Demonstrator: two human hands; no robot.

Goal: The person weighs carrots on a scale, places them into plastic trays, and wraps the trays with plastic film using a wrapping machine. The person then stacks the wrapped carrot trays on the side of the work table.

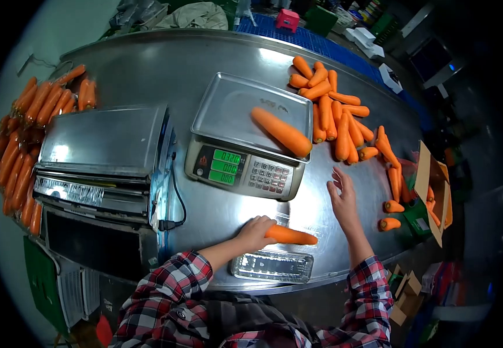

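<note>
My left hand point(255, 233) is wrapped round the thick end of a carrot point(291, 235), just above a clear plastic tray point(272, 267) at the table's near edge. Fingers apart and holding nothing, my right hand point(342, 191) hovers to the right of the scale. A single large carrot point(281, 132) lies slantwise on the metal pan of the digital scale point(241, 168), its end at the pan's right front corner. The green display seems to read 0.320 on its top line. Closest to my right hand is a heap of loose carrots point(343, 130).
At left stands a metal wrapping machine point(104, 142) with a black cord, and beyond it a pile of film-wrapped carrots point(17, 165). More carrots lie at the right edge beside an open cardboard box point(431, 191). A pink stool point(287, 20) stands behind the table.
</note>
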